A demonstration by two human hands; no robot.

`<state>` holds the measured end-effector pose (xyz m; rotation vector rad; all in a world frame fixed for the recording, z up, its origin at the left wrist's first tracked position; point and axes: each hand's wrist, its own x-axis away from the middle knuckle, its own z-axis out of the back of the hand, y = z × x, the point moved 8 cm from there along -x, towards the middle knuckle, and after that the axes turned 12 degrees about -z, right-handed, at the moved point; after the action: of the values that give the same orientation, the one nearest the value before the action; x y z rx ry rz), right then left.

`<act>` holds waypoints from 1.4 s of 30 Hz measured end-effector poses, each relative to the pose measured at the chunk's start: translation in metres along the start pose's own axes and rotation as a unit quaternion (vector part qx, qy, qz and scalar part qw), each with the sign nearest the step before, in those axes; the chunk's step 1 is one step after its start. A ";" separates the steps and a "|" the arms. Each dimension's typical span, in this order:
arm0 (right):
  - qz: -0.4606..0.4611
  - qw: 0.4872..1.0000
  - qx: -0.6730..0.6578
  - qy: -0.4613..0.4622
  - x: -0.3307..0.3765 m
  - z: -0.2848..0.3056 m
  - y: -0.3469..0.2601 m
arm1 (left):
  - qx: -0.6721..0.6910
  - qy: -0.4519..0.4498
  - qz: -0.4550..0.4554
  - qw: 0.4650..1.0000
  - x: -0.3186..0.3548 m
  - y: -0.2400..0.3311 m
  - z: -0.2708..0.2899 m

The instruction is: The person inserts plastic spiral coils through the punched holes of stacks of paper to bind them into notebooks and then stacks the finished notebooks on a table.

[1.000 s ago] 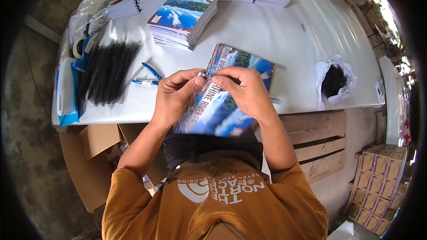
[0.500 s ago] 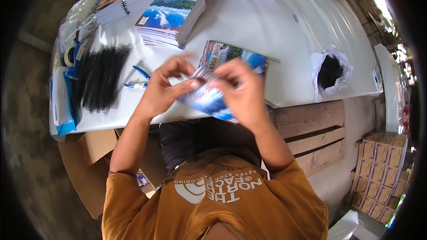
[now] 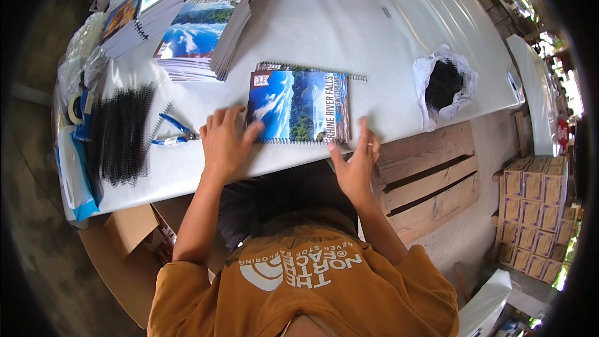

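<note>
A spiral-bound notebook (image 3: pixel 295 107) with a blue and green waterfall cover lies flat near the table's front edge. Its black coil binding faces me. Beneath it another notebook (image 3: pixel 271 66) shows along the far side, its coil sticking out past the right corner. At the left edge of the top notebook is my left hand (image 3: pixel 226 140), fingers spread, the thumb at the cover's edge. My right hand (image 3: pixel 358 165) sits by the near right corner with thumb and fingers apart. Neither hand grips anything. Blue-handled pliers (image 3: pixel 178 131) lie left of my left hand.
Many loose black coils (image 3: pixel 123 134) are heaped at the left, beside a tape dispenser (image 3: pixel 81 112). A stack of waterfall-cover books (image 3: pixel 201 31) stands farther back, before more bound stacks. At right sits a white wrapping (image 3: pixel 424 90) with black coils. A wooden pallet (image 3: pixel 430 178) is below the table.
The notebook that was between my raised hands now lies flat on the other one. My hands have come down and apart, one at each side. The view has shifted a little.
</note>
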<state>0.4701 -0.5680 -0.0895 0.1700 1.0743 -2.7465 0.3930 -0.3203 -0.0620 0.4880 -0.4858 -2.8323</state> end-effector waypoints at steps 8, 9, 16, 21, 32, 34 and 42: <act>0.027 0.999 0.011 0.046 -0.016 -0.014 0.005 | 0.145 -0.018 -0.048 0.988 -0.026 0.008 -0.025; 0.015 0.998 -0.001 0.053 -0.021 -0.016 0.007 | 0.154 -0.023 -0.036 0.987 -0.031 0.006 -0.026; 0.013 0.996 0.034 0.082 -0.025 0.001 -0.001 | -0.041 0.168 -0.150 0.974 -0.070 0.010 0.057; 0.119 0.982 -0.129 0.074 -0.008 0.012 -0.047 | -0.235 0.133 -0.143 0.952 -0.075 -0.041 0.074; -0.030 0.781 -0.548 -0.298 0.016 -0.042 -0.104 | 0.087 0.065 -0.252 0.962 0.046 0.102 0.038; -0.058 0.811 -0.521 -0.261 0.003 -0.036 -0.101 | 0.081 0.096 -0.270 0.955 0.045 0.102 0.040; 0.130 0.826 -0.434 -0.336 -0.012 0.000 -0.123 | 0.263 0.388 -0.004 0.883 0.036 -0.009 0.108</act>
<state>0.4559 -0.4780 -0.0064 -0.6689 1.7189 -1.5960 0.3193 -0.2911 0.0207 1.6168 -1.0404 -2.1809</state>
